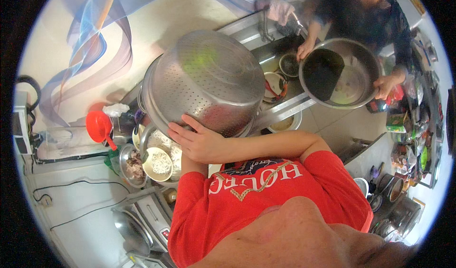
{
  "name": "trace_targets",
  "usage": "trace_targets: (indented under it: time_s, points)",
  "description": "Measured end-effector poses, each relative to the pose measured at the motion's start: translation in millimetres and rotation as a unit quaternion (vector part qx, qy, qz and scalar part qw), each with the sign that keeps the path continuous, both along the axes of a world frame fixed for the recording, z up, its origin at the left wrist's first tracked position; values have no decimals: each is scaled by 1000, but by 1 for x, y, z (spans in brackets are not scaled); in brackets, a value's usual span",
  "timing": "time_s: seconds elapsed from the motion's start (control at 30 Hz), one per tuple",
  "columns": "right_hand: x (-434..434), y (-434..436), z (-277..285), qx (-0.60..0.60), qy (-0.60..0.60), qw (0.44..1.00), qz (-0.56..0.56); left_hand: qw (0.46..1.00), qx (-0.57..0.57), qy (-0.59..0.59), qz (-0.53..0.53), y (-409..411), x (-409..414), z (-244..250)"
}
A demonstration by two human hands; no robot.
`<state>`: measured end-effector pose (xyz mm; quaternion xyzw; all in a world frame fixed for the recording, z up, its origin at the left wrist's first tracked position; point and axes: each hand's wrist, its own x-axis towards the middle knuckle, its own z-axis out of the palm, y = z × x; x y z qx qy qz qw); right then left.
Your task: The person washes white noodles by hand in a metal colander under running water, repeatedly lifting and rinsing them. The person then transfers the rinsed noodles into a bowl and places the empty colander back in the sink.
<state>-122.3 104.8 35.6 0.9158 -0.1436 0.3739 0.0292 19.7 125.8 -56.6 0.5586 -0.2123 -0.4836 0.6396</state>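
Note:
A large perforated stainless-steel strainer pot (213,79) is tipped in front of me, its round holed base turned up and to the right. My right hand (197,143) reaches across my body and grips the pot near its rim, fingers spread on the metal. My left forearm (194,169) passes beneath the right wrist; the left hand itself is hidden. Just left of that forearm, a pale yellow bowl (168,176) of white noodles rests on a larger metal basin (144,145) that also contains noodles. Beside them is a metal bowl (123,161) with pieces of what looks like meat.
A co-worker (359,22) at the upper right holds a wide metal basin (356,84) with both hands. Between us is a steel sink (245,36) with bowls inside. A red plastic scoop (98,127) lies at the left. A wok (131,232) sits lower left, cluttered shelves (406,125) at right.

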Motion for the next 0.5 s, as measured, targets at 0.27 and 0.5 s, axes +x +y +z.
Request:
trace_targets:
  time_s: [0.27, 0.5]
  points:
    - [-25, -19, -1, 3, -18, 993, 114, 1000, -5, 2, -21, -38, -5, -6]
    - [-125, -33, 8, 64, -89, 988, 111, 998, 7, 14, -58, -95, -20, -9]
